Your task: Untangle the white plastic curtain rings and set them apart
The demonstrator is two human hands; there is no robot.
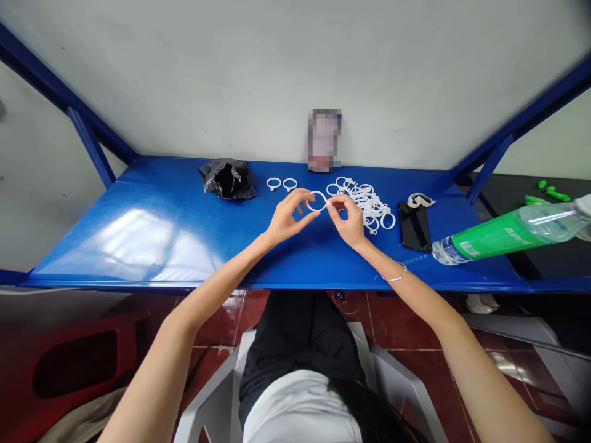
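Over the blue table, both my hands are at one white curtain ring (317, 210), a thin hoop with a small eyelet. My left hand (287, 216) has its curved fingers and thumb on the hoop's left side. The thumb and forefinger of my right hand (349, 220) pinch the right side, where the eyelet is mostly covered. Just beyond my right hand lies a tangled pile of white curtain rings (369, 202). Two separate rings, a left one (274, 187) and a right one (290, 187), lie side by side behind my left hand.
A crumpled black plastic bag (215, 175) sits at the back left. A blurred-out phone-like panel (324, 138) leans on the wall. To the right are a black phone (414, 226), a whitish strip (420, 200) and a green-labelled bottle (503, 237). Blue frame bars flank the table (221, 246).
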